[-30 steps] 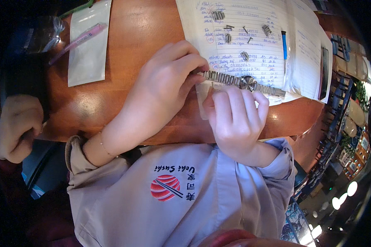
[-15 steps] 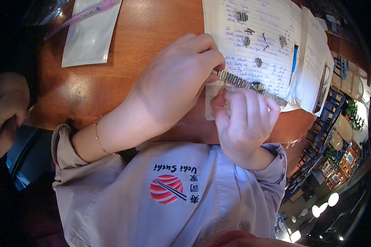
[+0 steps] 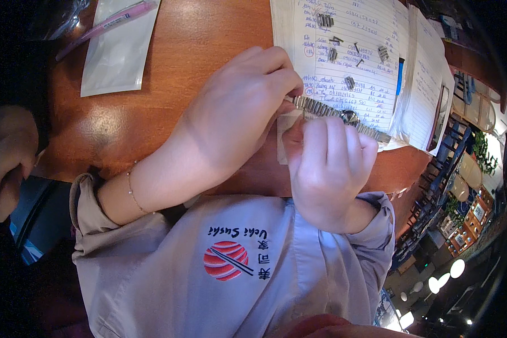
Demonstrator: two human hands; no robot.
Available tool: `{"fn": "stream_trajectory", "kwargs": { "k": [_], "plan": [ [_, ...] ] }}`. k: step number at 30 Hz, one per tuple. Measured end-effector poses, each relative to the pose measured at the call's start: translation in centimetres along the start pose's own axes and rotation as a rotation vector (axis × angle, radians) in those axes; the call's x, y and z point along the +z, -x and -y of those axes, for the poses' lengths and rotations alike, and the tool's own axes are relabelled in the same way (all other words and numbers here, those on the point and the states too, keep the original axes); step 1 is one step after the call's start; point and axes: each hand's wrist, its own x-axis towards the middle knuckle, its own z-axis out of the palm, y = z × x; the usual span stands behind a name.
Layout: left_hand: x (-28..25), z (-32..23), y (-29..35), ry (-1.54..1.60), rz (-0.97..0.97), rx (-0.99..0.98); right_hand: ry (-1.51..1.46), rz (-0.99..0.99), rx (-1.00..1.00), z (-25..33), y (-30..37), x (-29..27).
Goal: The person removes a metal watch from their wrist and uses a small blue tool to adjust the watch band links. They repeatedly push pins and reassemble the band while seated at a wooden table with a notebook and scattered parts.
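Note:
A wristwatch (image 3: 349,116) with a silver metal-link bracelet (image 3: 321,107) lies slantwise over the lower edge of an open notebook (image 3: 372,34). My left hand (image 3: 248,93) pinches the bracelet's left end between thumb and fingers; the fingertips are partly hidden. My right hand (image 3: 329,166) is curled at the near side of the bracelet, its fingers against the watch. Its thumb points left over a small pale slip (image 3: 283,141). Whatever the right fingertips press on is hidden behind the knuckles.
Loose bracelet links (image 3: 325,20) and small dark pins (image 3: 359,62) lie on the pages. A blue pen (image 3: 400,77) rests by the notebook's fold. On the wooden table (image 3: 191,39), a pink pen (image 3: 110,25) lies across a white packet (image 3: 118,65). Another person's hand (image 3: 11,158) is at far left.
My right hand has shifted slightly left along the bracelet, and its thumb has moved left. My left hand keeps its pinch. The whole view has shifted a little.

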Motion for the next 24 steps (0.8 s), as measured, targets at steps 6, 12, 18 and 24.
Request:
{"fn": "stream_trajectory", "kwargs": {
  "k": [6,12,18,24],
  "plan": [
    [-0.1,0.0,0.0,-0.022,-0.004,-0.015,-0.049,0.016,-0.004,-0.2,0.1,0.2],
    [0.1,0.0,0.0,-0.024,-0.011,-0.011,-0.126,0.056,0.0,-0.9,0.9,-0.5],
    [0.3,0.0,0.0,-0.042,-0.002,-0.003,-0.04,-0.075,-0.172,-1.6,0.6,0.6],
    [0.3,0.0,-0.2,-0.044,-0.004,0.006,-0.011,-0.118,-0.242,-2.0,-0.1,0.7]
  ]
}}
